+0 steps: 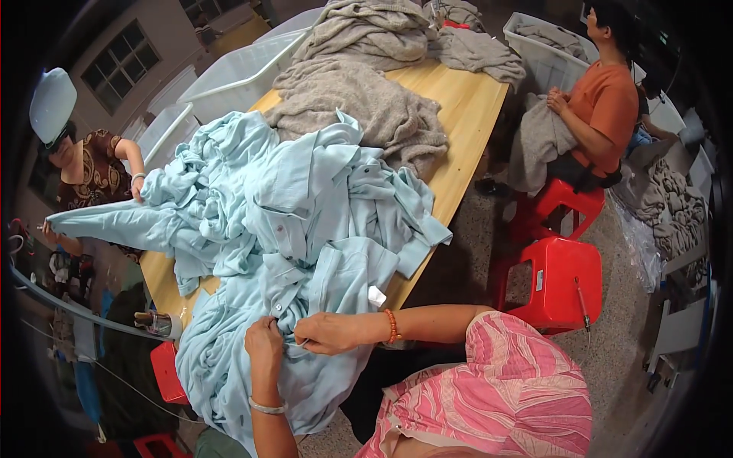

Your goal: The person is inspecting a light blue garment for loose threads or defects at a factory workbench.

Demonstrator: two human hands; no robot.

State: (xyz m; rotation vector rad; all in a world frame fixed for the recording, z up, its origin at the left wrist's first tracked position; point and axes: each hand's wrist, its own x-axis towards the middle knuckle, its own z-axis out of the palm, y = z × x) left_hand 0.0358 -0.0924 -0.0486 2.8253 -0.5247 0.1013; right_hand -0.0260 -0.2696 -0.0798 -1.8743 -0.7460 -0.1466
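Observation:
A light-blue buttoned shirt [282, 286] drapes over the near end of the table and hangs down past its edge. My left hand [264, 342] is closed on its cloth, just below a small button. Close by on the right, my right hand [330, 333] is pinched shut over the same shirt. A thin pale tip shows at its fingers, too small to name. Several more light-blue garments [229, 179] lie heaped beyond my hands.
Grey-brown knit garments [359, 103] are piled on the wooden table [466, 137]. Across at left, a person [92, 172] pulls a light-blue sleeve. At right, another person [603, 99] holds grey cloth. Red stools [557, 278] and white bins [244, 76] surround the table.

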